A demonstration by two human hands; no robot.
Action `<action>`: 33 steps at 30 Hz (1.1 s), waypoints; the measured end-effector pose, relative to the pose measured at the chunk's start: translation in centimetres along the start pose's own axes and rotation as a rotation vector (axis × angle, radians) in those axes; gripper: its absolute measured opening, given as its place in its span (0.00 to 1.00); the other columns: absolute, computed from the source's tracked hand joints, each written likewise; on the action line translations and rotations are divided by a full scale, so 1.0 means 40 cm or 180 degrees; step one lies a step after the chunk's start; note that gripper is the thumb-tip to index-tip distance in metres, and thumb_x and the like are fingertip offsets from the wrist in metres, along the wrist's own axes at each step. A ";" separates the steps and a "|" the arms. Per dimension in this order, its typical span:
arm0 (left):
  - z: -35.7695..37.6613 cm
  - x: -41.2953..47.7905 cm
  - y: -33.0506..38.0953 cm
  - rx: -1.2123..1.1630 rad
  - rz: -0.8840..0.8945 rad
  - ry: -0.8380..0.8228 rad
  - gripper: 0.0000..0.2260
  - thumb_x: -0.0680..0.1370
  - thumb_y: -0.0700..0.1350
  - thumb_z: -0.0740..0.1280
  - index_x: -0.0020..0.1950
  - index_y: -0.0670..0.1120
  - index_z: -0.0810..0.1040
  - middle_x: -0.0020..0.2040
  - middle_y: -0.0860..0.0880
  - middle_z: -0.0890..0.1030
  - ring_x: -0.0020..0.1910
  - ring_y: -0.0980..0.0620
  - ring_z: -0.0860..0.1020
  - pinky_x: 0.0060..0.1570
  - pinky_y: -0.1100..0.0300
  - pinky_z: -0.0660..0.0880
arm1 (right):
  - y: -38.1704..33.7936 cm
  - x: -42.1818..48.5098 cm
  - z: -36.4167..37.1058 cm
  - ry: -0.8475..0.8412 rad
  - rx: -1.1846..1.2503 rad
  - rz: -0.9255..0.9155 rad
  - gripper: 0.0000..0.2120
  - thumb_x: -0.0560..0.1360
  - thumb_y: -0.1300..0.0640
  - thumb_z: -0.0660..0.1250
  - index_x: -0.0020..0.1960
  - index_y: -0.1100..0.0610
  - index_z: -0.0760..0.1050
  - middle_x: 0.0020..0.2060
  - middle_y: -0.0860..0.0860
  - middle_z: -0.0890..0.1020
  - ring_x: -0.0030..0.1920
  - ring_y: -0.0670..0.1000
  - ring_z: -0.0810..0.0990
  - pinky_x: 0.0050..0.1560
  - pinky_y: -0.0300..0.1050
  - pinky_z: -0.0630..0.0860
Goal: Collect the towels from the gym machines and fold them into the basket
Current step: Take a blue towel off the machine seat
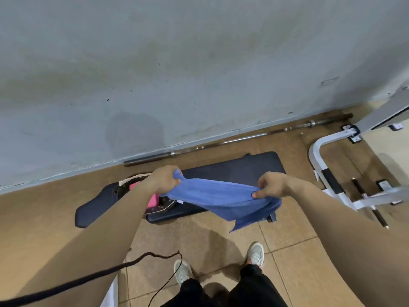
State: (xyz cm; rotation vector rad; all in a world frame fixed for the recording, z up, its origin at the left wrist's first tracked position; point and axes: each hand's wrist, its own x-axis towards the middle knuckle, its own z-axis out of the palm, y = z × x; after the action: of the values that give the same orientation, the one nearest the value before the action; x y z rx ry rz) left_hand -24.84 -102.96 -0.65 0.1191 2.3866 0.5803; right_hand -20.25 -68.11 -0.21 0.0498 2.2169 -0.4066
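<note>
The left hand (pixel 164 179) and the right hand (pixel 273 186) pinch the top corners of the towel (pixel 221 200). Folding is probably the step now; next, the corners must meet.

Plain blue towel (pixel 221 201), navy bench pad (pixel 232 169), pink cloth (pixel 152 201) in dark basket (pixel 164 202) w/ cream rim, tan floor tiles (pixel 298 262), white machine frame (pixel 316 161).

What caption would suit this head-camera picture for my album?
Left hand and right hand hold a blue towel stretched over a dark bench.
</note>
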 end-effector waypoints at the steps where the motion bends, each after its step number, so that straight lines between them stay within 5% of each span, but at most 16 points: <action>1: 0.016 0.009 -0.016 0.0027 -0.0012 -0.0120 0.07 0.78 0.42 0.64 0.47 0.53 0.79 0.46 0.47 0.81 0.41 0.47 0.77 0.36 0.58 0.73 | 0.008 0.006 0.003 -0.0122 0.0021 -0.0005 0.14 0.73 0.45 0.73 0.36 0.52 0.75 0.33 0.46 0.77 0.37 0.49 0.75 0.38 0.43 0.69; 4: 0.081 0.050 -0.043 0.0005 -0.0030 -0.0376 0.13 0.75 0.39 0.64 0.38 0.54 0.82 0.43 0.43 0.84 0.42 0.46 0.78 0.47 0.51 0.77 | 0.049 0.044 0.008 -0.0262 -0.0096 -0.0021 0.09 0.75 0.50 0.72 0.42 0.55 0.80 0.37 0.49 0.80 0.42 0.51 0.78 0.43 0.45 0.73; 7: 0.157 0.114 -0.043 -0.0034 -0.0134 -0.0315 0.08 0.74 0.39 0.64 0.46 0.44 0.83 0.47 0.42 0.84 0.43 0.48 0.78 0.46 0.52 0.76 | 0.104 0.110 0.006 -0.0120 -0.0299 0.0063 0.10 0.76 0.48 0.72 0.39 0.52 0.78 0.37 0.48 0.82 0.42 0.52 0.80 0.43 0.46 0.74; 10: 0.245 0.223 -0.053 -0.0059 -0.0177 -0.0106 0.06 0.76 0.43 0.65 0.51 0.48 0.79 0.51 0.47 0.83 0.50 0.47 0.79 0.48 0.54 0.76 | 0.160 0.231 -0.002 0.0029 -0.0375 0.0101 0.15 0.75 0.46 0.72 0.34 0.51 0.74 0.32 0.47 0.77 0.39 0.53 0.77 0.36 0.44 0.69; 16: 0.443 0.581 -0.152 -0.0237 -0.0506 0.0876 0.09 0.83 0.46 0.57 0.60 0.47 0.72 0.48 0.43 0.81 0.41 0.45 0.76 0.40 0.52 0.72 | 0.244 0.642 0.039 0.0471 -0.0161 -0.0052 0.16 0.76 0.41 0.69 0.45 0.54 0.75 0.39 0.49 0.78 0.41 0.52 0.77 0.41 0.47 0.69; 22: 0.592 0.924 -0.267 0.0180 -0.0527 0.1639 0.11 0.84 0.48 0.54 0.62 0.46 0.71 0.54 0.44 0.79 0.47 0.42 0.76 0.40 0.52 0.67 | 0.284 1.065 0.124 0.1163 -0.0566 -0.0224 0.19 0.77 0.43 0.66 0.35 0.55 0.71 0.33 0.51 0.75 0.41 0.59 0.75 0.40 0.47 0.68; 29: 0.657 1.069 -0.343 0.0709 -0.0612 0.2071 0.10 0.82 0.46 0.56 0.60 0.47 0.72 0.57 0.42 0.79 0.54 0.38 0.77 0.42 0.50 0.69 | 0.297 1.282 0.197 0.1666 -0.0930 -0.0171 0.17 0.78 0.42 0.64 0.56 0.54 0.78 0.57 0.58 0.81 0.58 0.62 0.78 0.54 0.50 0.73; 33: 0.678 1.038 -0.338 0.0526 -0.0423 0.2394 0.18 0.81 0.47 0.60 0.70 0.45 0.67 0.67 0.43 0.72 0.63 0.38 0.71 0.54 0.45 0.71 | 0.287 1.251 0.257 0.2452 -0.0985 -0.0001 0.21 0.77 0.41 0.64 0.64 0.53 0.74 0.63 0.58 0.75 0.65 0.62 0.71 0.62 0.56 0.69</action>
State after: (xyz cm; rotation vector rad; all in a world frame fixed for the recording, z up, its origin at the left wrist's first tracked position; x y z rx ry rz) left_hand -38.83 -95.24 -49.50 -0.2272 3.1377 0.4027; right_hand -42.05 -65.61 -47.77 0.0438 3.0145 -0.0246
